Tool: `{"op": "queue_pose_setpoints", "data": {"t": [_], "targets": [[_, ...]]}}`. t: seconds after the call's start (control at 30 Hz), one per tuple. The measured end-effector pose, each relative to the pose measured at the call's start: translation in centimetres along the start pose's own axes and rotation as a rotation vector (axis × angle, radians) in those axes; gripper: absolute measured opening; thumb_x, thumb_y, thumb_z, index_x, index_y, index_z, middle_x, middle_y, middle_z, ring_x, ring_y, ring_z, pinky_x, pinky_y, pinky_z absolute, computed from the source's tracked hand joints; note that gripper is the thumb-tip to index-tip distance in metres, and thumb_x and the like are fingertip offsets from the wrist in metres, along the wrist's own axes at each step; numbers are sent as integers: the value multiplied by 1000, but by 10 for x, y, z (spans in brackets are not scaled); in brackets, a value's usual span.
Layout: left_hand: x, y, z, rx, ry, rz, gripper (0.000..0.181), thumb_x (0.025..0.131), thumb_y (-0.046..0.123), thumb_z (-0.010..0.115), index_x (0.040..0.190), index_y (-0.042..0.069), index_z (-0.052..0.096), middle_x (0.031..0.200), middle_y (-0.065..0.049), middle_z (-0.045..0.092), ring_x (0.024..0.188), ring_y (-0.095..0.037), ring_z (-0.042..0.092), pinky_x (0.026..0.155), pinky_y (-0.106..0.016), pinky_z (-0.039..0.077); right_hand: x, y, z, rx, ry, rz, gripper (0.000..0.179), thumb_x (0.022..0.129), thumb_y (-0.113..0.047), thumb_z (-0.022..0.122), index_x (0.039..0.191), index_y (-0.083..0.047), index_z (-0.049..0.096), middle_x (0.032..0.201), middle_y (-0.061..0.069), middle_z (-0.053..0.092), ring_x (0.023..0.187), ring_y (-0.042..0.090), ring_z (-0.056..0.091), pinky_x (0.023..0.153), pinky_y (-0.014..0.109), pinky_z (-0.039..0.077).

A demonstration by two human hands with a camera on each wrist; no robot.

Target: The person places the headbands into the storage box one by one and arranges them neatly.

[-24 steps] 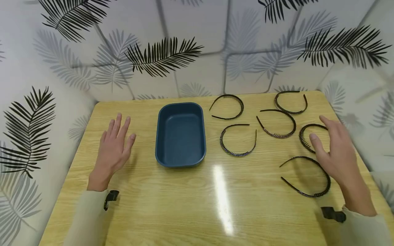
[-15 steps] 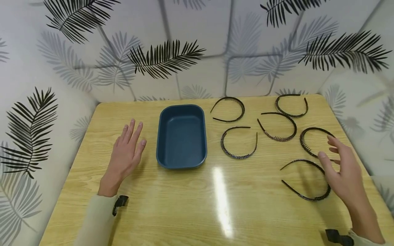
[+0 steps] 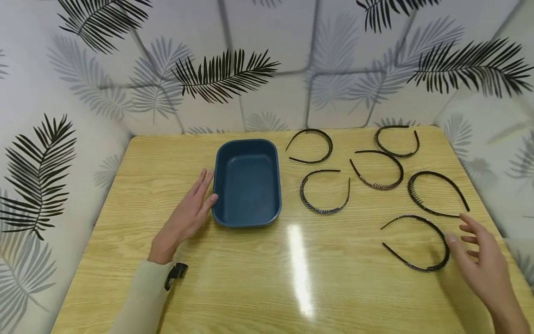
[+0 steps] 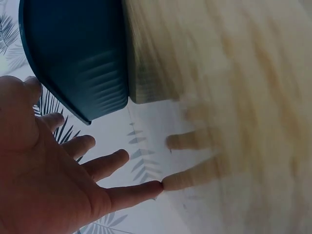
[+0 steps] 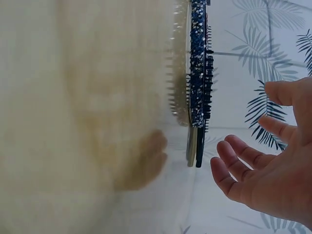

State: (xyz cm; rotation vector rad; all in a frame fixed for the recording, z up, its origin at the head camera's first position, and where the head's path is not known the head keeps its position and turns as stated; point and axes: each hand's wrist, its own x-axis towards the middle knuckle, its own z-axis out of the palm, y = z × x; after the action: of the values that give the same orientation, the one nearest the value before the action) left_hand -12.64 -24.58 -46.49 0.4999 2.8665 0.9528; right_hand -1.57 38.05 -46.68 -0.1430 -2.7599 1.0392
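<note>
A blue rectangular basin [image 3: 248,185] stands left of the middle of the table. My left hand [image 3: 183,222] is beside its left wall, fingers spread and fairly straight; in the left wrist view the thumb [image 4: 33,90] lies at the rim, and I cannot tell if it touches. On the right lie several dark toothed headbands. Closest to my right hand [image 3: 484,266] is the front headband [image 3: 442,241], with the thumb over or beside its outer curve. The right fingers are loosely bent and hold nothing. Blue glitter covers a headband [image 5: 197,63] in the right wrist view.
Other headbands lie apart: one [image 3: 325,212] right of the basin, one [image 3: 331,147] behind it, one [image 3: 440,174] at the right edge. Two more, a middle one [image 3: 402,172] and a back one [image 3: 377,139], nearly touch. A leaf-patterned cloth [image 3: 267,97] rises behind the wooden table [image 3: 233,278].
My left hand has moved right, up to the basin's left side. The right hand has drawn back toward the front right, uncovering the right-edge headband. Basin and headbands stay put.
</note>
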Motion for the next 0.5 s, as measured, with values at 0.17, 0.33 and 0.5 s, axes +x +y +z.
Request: {"op": "queue_pose_setpoints", "data": {"t": [0.17, 0.33, 0.5], "targets": [[3, -1, 2, -25, 1, 41, 61, 115, 35, 30, 167, 16, 7, 172, -9, 0, 156, -35, 11, 120, -60, 20, -7, 12, -2, -9, -30, 25, 63, 104, -19, 61, 159, -3, 35, 132, 35, 51, 95, -20, 36, 64, 5, 37], [7, -1, 4, -38, -2, 98, 59, 115, 29, 30, 166, 11, 6, 172, -11, -1, 157, -32, 8, 122, -57, 18, -13, 21, -4, -84, -165, 92, 65, 106, -27, 59, 158, 1, 33, 130, 36, 51, 92, -9, 47, 60, 15, 40], [8, -2, 3, -40, -4, 132, 58, 115, 25, 31, 166, 9, 6, 172, -13, 1, 158, -28, 6, 122, -54, 18, -11, 21, -4, -112, -246, 96, 63, 107, -27, 58, 153, 10, 37, 124, 35, 54, 83, -4, 55, 58, 23, 44]]}}
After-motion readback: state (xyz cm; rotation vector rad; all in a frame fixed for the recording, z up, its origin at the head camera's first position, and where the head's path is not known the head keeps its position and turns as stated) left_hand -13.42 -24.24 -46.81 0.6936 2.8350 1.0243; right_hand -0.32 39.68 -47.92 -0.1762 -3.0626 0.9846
